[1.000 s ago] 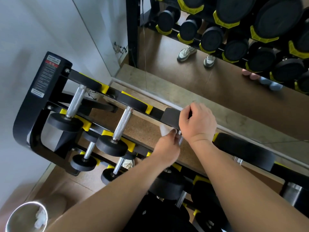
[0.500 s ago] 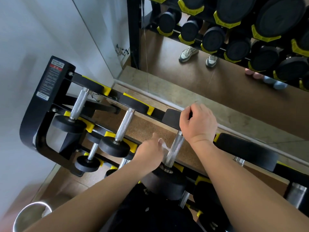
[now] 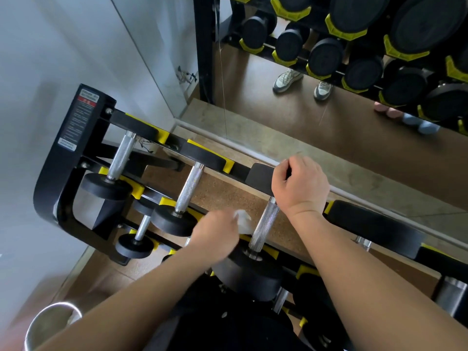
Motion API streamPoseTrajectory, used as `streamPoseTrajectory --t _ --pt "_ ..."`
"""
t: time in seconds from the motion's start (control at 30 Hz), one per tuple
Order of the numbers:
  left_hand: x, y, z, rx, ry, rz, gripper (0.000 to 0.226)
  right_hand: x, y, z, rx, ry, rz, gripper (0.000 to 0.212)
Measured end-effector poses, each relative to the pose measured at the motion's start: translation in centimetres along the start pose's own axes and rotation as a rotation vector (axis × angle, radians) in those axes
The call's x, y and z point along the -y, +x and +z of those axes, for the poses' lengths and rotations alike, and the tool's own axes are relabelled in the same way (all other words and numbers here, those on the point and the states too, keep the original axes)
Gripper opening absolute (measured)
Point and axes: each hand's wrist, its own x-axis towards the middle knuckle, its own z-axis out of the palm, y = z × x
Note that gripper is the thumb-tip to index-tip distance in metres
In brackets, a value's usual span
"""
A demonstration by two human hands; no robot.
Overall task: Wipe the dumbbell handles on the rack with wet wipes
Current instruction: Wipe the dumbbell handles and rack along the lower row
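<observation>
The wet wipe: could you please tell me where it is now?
In the head view the wet wipe is low centre, in the left hand, just left of the knurled handle of the dumbbell whose far head the right hand grips.

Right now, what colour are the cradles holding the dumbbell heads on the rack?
Yellow cradles, against the black rack; the head view shows it best.

The right hand [image 3: 300, 184] curls over the far black rubber end weight [image 3: 258, 176] of a dumbbell on the black-and-yellow steel rack [image 3: 63, 158]. Just beside its knurled steel handle [image 3: 264, 224], at nine o'clock, the blurred left hand [image 3: 215, 238] pinches a crumpled white wet wipe [image 3: 243, 220]. A round steel bin [image 3: 54, 304] sits at seven o'clock.
</observation>
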Motion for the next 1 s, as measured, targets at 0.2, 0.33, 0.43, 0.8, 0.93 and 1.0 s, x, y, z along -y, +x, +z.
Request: streamPoseTrajectory --t 0.2,0.33,0.43,0.8,0.93,1.0 --pt "-1.7 3.7 -0.9 -0.170 -0.073 -0.118 0.026 0.0 -0.1 0.1 0.000 -0.006 0.004 0.030" --pt "-4.8 1.0 4.1 0.051 -0.052 0.086 0.063 -0.1 0.0 0.2 -0.007 -0.024 0.008 0.030" --pt "-4.7 -0.7 5.5 0.087 0.067 0.224 0.080 0.0 0.0 0.2 0.000 -0.046 0.009 0.029" --pt "-2.7 -0.6 1.5 -0.023 -0.025 -0.003 0.028 -0.2 -0.1 0.0 0.016 -0.025 -0.012 0.030" --pt "-4.8 -1.4 3.9 0.020 -0.026 0.069 0.046 -0.2 -0.1 0.4 0.004 -0.017 0.005 0.031" --pt "-4.8 -3.0 4.7 0.091 0.068 0.120 0.059 -0.2 -0.1 0.4 -0.002 -0.012 0.006 0.031"
